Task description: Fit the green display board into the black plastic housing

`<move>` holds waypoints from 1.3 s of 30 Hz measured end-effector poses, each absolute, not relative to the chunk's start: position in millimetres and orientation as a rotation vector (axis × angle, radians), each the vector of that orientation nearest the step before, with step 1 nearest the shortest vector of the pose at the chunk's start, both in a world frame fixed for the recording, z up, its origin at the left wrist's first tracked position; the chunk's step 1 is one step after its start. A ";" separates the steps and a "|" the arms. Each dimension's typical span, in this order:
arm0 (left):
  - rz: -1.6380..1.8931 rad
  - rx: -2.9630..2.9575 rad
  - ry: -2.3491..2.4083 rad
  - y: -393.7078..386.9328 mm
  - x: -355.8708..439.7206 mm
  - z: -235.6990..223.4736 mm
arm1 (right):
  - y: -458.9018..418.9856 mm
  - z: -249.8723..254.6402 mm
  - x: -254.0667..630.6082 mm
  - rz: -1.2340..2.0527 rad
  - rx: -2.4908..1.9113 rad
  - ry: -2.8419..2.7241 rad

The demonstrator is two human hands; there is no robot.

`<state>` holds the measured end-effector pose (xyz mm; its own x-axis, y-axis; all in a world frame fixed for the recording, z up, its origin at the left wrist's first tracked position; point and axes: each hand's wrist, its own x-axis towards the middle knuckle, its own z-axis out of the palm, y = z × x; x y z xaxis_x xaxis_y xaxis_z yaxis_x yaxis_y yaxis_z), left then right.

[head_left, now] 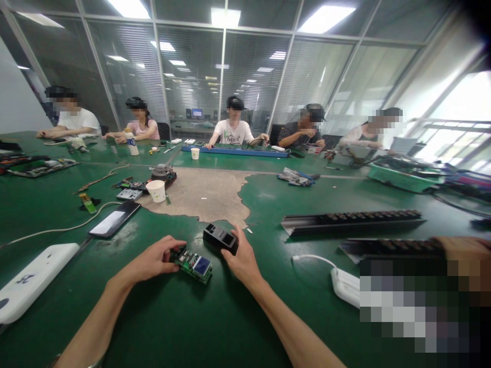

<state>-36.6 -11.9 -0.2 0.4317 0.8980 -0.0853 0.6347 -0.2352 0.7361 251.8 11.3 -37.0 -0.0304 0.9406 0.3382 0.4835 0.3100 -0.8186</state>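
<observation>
In the head view, my left hand (pixel 161 259) pinches the left end of a green circuit board (pixel 192 261) between thumb and fingers. A small blue-grey screen (pixel 202 266) sits on the board's right part. My right hand (pixel 243 255) grips the right end of a black plastic housing (pixel 215 235), which has rectangular openings in its face. The housing lies just beyond the board, apart from it. Both are low over the green table (pixel 172 327); whether they touch it I cannot tell.
Left of me lie a phone (pixel 115 219) and a white power strip (pixel 36 278). A paper cup (pixel 156 190) stands ahead, near loose electronic parts. Black rails (pixel 353 222) and a white device (pixel 345 286) lie right, beside a nearby person's arm. Several people sit across the table.
</observation>
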 end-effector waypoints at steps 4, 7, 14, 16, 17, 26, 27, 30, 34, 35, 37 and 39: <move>0.469 1.962 1.288 -11.7 -37.5 0.1 | 8.1 -31.5 248.4 0.765 -1.220 -1.550; 0.477 1.943 1.279 -11.9 -38.7 0.2 | -2.3 -20.3 240.1 0.969 -1.053 -1.445; 0.504 1.939 1.247 -10.7 -38.4 -3.5 | -31.1 -3.2 223.1 1.001 -0.921 -1.569; 0.496 1.952 1.258 -10.3 -37.7 -3.9 | -34.7 -4.0 221.3 0.938 -0.937 -1.619; 0.496 1.960 1.263 -10.3 -37.5 -4.0 | -36.0 -4.6 220.6 0.910 -0.948 -1.641; 0.525 1.977 1.217 -10.4 -40.1 -3.5 | -44.7 -7.2 216.7 0.740 -0.929 -1.854; 0.534 1.975 1.208 -10.4 -40.4 -3.8 | -45.2 -7.9 216.8 0.712 -0.915 -1.882; 0.534 1.959 1.199 -11.6 -40.9 -4.1 | -46.5 -11.2 217.8 0.649 -0.911 -1.945; 0.480 1.959 1.187 -14.5 -40.2 -2.2 | -49.0 -15.3 218.3 0.646 -0.978 -1.993; 0.474 1.961 1.182 -14.8 -40.1 -1.7 | -49.8 -15.8 218.1 0.655 -0.990 -1.994; 0.473 1.964 1.182 -14.6 -40.5 -1.6 | -51.0 -16.8 217.3 0.670 -0.997 -1.984; 0.479 1.963 1.188 -12.9 -41.6 -2.4 | -51.7 -18.3 216.1 0.687 -0.997 -1.960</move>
